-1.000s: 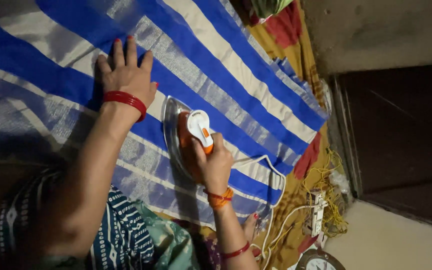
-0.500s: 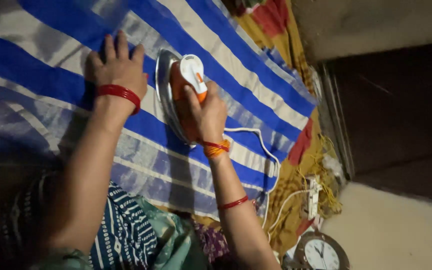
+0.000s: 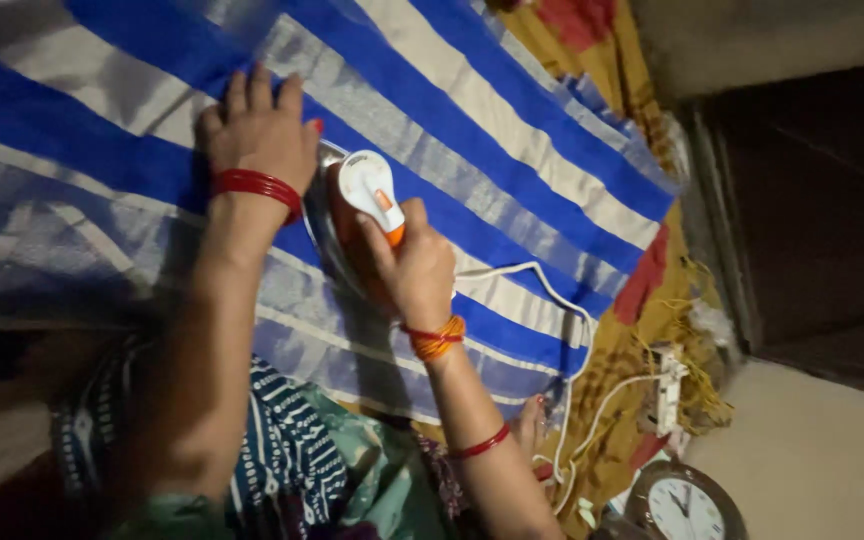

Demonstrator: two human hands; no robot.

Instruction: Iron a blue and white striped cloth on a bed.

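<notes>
The right hand [image 3: 414, 268] is clamped on the iron [image 3: 357, 215], whose nose points at the left hand [image 3: 260, 130], pressed flat with fingers together on the striped cloth [image 3: 512, 170].

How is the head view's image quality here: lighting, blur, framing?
Head view: dim room light; the blue-and-white striped cloth is brightest, its top-left corner smeared by motion blur; the orange-and-white electric iron and right hand are fairly sharp; the left hand casts soft shadow; the frame is rotated sideways.

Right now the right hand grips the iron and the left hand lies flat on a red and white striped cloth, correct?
Not quite: the head view shows the cloth striped blue and white, not red. The right hand does grip the iron, and the left hand lies flat on the cloth.
</notes>
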